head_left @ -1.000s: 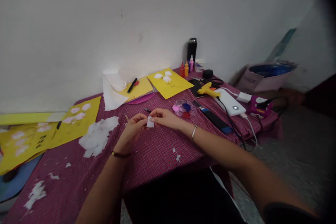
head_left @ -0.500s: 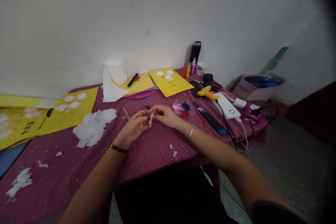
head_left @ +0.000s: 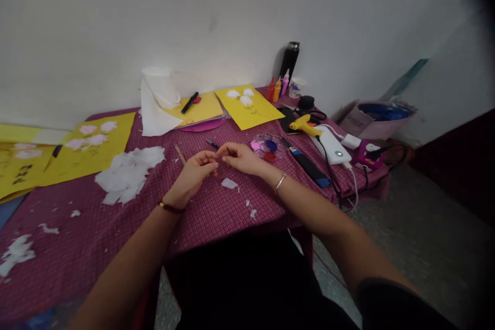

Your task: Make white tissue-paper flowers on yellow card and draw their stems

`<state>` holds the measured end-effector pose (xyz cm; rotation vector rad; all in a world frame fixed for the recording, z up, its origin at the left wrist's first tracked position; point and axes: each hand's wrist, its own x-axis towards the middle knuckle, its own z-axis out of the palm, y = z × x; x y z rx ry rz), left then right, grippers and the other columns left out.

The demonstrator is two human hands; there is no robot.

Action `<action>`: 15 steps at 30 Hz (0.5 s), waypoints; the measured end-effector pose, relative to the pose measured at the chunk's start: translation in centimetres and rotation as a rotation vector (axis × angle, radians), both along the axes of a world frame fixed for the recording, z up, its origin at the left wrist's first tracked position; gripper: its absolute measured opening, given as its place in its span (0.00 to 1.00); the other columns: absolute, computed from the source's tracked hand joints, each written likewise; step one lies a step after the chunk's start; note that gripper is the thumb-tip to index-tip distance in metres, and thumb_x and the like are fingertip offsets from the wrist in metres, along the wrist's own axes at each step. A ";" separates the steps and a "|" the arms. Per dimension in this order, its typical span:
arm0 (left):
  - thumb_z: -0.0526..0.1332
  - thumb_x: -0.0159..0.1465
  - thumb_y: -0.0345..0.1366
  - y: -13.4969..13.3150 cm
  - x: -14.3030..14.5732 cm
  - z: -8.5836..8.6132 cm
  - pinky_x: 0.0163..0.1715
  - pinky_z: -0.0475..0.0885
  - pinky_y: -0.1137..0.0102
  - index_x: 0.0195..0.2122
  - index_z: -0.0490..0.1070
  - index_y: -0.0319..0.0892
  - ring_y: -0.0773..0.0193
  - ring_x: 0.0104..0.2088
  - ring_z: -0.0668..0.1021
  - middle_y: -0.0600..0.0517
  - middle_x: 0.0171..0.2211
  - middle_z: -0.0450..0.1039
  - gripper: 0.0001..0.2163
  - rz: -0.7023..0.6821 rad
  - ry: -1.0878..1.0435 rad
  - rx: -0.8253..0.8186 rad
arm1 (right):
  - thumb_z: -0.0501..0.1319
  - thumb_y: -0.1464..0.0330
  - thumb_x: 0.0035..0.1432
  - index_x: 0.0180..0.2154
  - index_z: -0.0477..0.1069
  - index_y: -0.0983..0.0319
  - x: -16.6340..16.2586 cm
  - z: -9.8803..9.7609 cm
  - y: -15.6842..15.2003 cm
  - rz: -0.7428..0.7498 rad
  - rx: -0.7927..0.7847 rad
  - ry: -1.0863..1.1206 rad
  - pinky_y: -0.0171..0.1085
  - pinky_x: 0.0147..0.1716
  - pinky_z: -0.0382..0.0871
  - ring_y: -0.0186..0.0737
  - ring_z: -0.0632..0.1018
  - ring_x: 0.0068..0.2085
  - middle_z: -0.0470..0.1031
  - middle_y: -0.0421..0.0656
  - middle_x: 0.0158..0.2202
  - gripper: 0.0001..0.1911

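My left hand (head_left: 195,172) and my right hand (head_left: 242,158) meet fingertip to fingertip above the checked tablecloth. Both are closed in a pinch; whatever may be between the fingers is too small to make out. Just below them a small piece of white paper (head_left: 229,183) lies on the cloth. To the left sits a loose pile of white paper pieces (head_left: 129,175). A thin wooden stick (head_left: 180,154) and a dark pen (head_left: 211,143) lie beyond my fingers. Right of my right hand is a paint palette (head_left: 268,147) with pink, blue and red paint.
At the back stand a black bottle (head_left: 289,59), paint bottles (head_left: 276,89) and a paper cup (head_left: 296,87). A yellow glue gun (head_left: 305,125) rests by a white power bank (head_left: 330,145) with cables. Yellow sheets with paper flowers (head_left: 247,108) and a tissue roll (head_left: 158,95) lie along the wall.
The white scrap that was between my fingers is gone from there, and a white piece now lies on the cloth below. My hands have drawn together; the view has shifted slightly.
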<state>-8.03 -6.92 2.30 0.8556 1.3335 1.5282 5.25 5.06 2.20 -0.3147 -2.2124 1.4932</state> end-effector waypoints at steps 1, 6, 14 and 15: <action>0.68 0.47 0.28 0.0 -0.2 -0.1 0.24 0.66 0.75 0.32 0.73 0.40 0.73 0.20 0.71 0.58 0.23 0.71 0.11 0.004 0.019 -0.008 | 0.57 0.74 0.56 0.36 0.70 0.65 0.4 0.3 0.1 0.038 0.066 -0.061 0.33 0.32 0.62 0.32 0.69 0.30 0.70 0.38 0.29 0.05; 0.65 0.50 0.30 -0.4 -0.7 -0.4 0.23 0.64 0.75 0.31 0.73 0.40 0.72 0.20 0.70 0.58 0.22 0.70 0.07 -0.007 0.154 -0.044 | 0.64 0.65 0.54 0.39 0.71 0.64 2.6 1.8 -0.1 0.312 0.442 -0.313 0.33 0.32 0.61 0.34 0.71 0.32 0.72 0.41 0.34 0.12; 0.63 0.52 0.31 -0.3 -0.8 -0.6 0.22 0.63 0.74 0.30 0.71 0.39 0.73 0.19 0.68 0.58 0.20 0.68 0.04 -0.067 0.188 -0.109 | 0.62 0.73 0.55 0.37 0.73 0.63 2.4 1.5 -0.5 0.438 0.640 -0.387 0.33 0.35 0.62 0.34 0.71 0.33 0.71 0.43 0.36 0.06; 0.63 0.53 0.31 -0.3 -0.9 -0.6 0.22 0.64 0.74 0.30 0.71 0.39 0.73 0.19 0.69 0.58 0.20 0.68 0.04 -0.068 0.187 -0.113 | 0.61 0.74 0.56 0.35 0.73 0.64 2.2 1.2 -0.4 0.431 0.617 -0.381 0.33 0.36 0.62 0.34 0.71 0.34 0.72 0.42 0.35 0.04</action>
